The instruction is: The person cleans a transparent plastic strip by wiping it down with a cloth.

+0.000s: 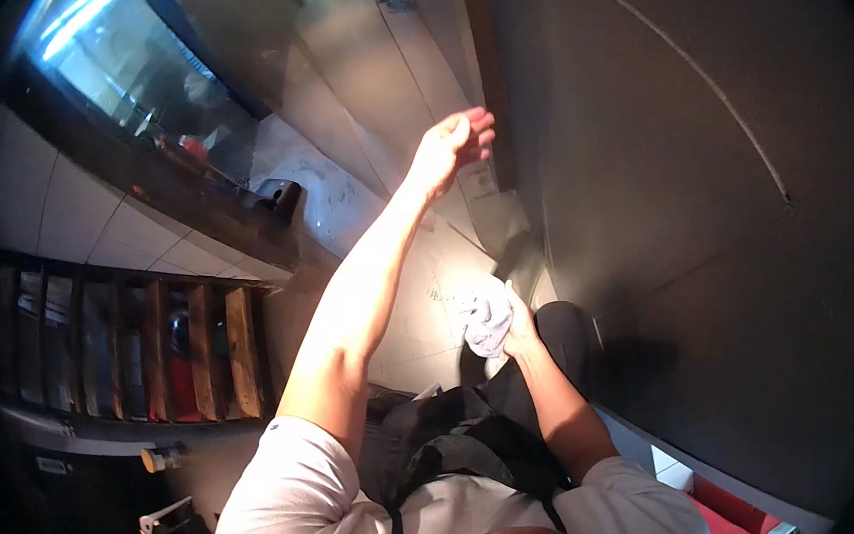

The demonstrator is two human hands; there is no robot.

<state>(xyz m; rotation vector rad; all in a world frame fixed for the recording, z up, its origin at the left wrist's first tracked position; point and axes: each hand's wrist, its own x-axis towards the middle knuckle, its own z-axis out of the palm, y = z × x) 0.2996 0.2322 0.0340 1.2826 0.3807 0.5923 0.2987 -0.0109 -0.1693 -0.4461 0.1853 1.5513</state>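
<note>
**White cloth gripped in the right hand, left hand free**

From my remote seat I see the bare right hand (pixel 518 332) closed on a crumpled white cloth (pixel 483 318) with greyish folds, bunched up in front of the lap. The bare left hand (pixel 453 147) reaches well ahead of it, fingers loosely bent and apart from the palm, with nothing in them that I can make out. A dark brown upright strip (pixel 485 71) stands close to those fingertips; whether they touch it, I cannot tell.

As for progress, I count the cloth as taken up and secured. I see no contact between it and the large dark-grey flat panel (pixel 702 218) on the right, so I judge no wiping stroke is under way at this instant. How much is finished or left, I cannot judge: nothing I see divides treated from untreated surface.

Further out, a knee in dark trousers (pixel 562 340) sits just beside the right hand. To the far left lie a rack of brown slats (pixel 158 346) and, above it, a brightly lit glass pane (pixel 136 78).
</note>
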